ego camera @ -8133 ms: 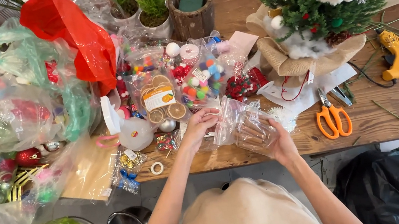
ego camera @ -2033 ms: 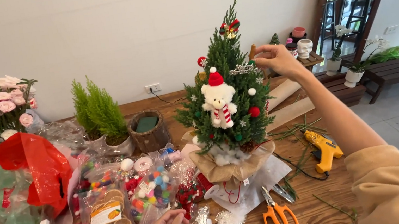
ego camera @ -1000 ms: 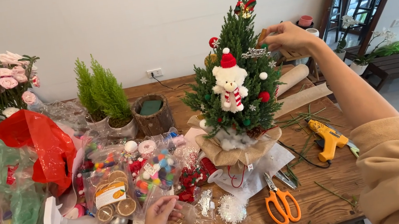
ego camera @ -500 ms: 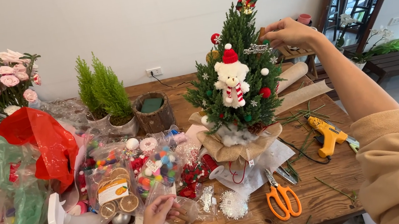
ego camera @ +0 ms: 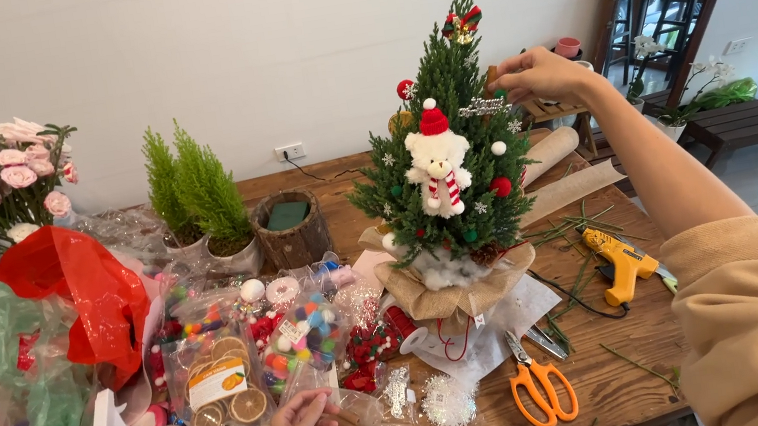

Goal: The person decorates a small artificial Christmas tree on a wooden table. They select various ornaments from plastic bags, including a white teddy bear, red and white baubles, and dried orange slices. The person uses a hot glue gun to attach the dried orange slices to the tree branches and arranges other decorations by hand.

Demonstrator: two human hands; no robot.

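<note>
- Right hand [ego camera: 541,76]: arm stretched out from 4 o'clock toward 12 o'clock, sleeve pushed back, fingers pinched on a silver ornament [ego camera: 485,108] at the upper right of the small Christmas tree [ego camera: 452,162].
- Left hand [ego camera: 303,425]: low at 6 o'clock, fingers curled over a clear plastic bag [ego camera: 361,424] lying on the surface [ego camera: 614,378]; whether it grips the bag cannot be told.
- Small Christmas tree: upright at centre, long axis vertical, tip toward 12 o'clock, base wrapped in burlap; a white bear toy [ego camera: 438,166] hangs on its front.
- Orange scissors [ego camera: 541,387]: at 5 o'clock of the tree, flat, blades toward 12 o'clock.
- Yellow glue gun [ego camera: 619,261]: at 4 o'clock of the tree.
</note>
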